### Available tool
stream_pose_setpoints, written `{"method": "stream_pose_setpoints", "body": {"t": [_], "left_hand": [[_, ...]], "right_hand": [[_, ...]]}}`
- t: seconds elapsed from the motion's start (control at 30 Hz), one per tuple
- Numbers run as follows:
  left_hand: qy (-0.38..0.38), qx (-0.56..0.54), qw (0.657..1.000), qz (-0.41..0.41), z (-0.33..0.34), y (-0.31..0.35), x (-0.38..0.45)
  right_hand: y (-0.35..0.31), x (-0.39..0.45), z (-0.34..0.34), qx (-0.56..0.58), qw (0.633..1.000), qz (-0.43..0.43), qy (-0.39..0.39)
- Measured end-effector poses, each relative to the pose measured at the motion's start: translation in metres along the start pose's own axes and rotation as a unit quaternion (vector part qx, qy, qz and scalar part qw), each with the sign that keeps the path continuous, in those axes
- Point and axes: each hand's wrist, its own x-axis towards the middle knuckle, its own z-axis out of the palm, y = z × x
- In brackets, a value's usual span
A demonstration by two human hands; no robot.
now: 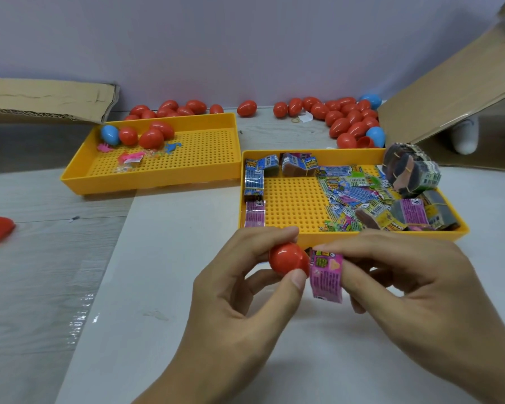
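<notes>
My left hand [239, 290] grips a red plastic egg [287, 259] between thumb and fingers, just in front of the near yellow tray [391, 239]. My right hand [405, 284] pinches a pink printed paper label [326, 275] that sits against the right side of the egg. Part of the label is hidden behind my fingers. Both hands hover low over the white table surface.
The near tray holds several printed labels and banded bundles [410, 170]. A second yellow tray [158, 176] at the left holds a few eggs and small toys. Many red and some blue eggs [347, 118] lie along the back. Cardboard flaps [449, 91] stand at right and left.
</notes>
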Motion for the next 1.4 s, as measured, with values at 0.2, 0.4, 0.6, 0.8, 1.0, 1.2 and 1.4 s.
{"method": "stream_pose_setpoints", "body": {"t": [0.2,0.4,0.6,0.8,1.0,1.2,1.4], "left_hand": [[-0.012,0.003,1.0,0.0,0.0008,-0.0007,-0.0005],[-0.016,0.006,1.0,0.001,0.001,-0.0014,-0.0013],[-0.017,0.019,1.0,-0.003,0.0003,-0.0013,-0.0018],[-0.013,0.036,0.999,-0.01,0.0013,-0.001,-0.001],[-0.015,0.044,0.999,-0.008,0.0023,-0.0018,-0.0014],[-0.018,0.042,0.999,0.012,0.0028,-0.0023,-0.0014],[-0.014,0.051,0.998,0.036,0.0027,-0.0035,-0.0016]], "right_hand": [[0.0015,-0.0011,0.0017,-0.006,1.0,0.0,0.013],[0.0022,-0.0026,0.0022,-0.052,0.998,-0.016,0.017],[0.0022,-0.0024,0.0018,-0.054,0.998,-0.03,0.023],[0.0012,-0.0021,0.0028,-0.052,0.998,-0.033,0.015],[0.0015,-0.0027,0.003,-0.058,0.998,-0.033,0.021],[0.0015,-0.0022,0.0025,-0.094,0.995,-0.041,0.015],[0.0015,-0.0019,0.0016,-0.122,0.991,-0.046,0.008]]}}
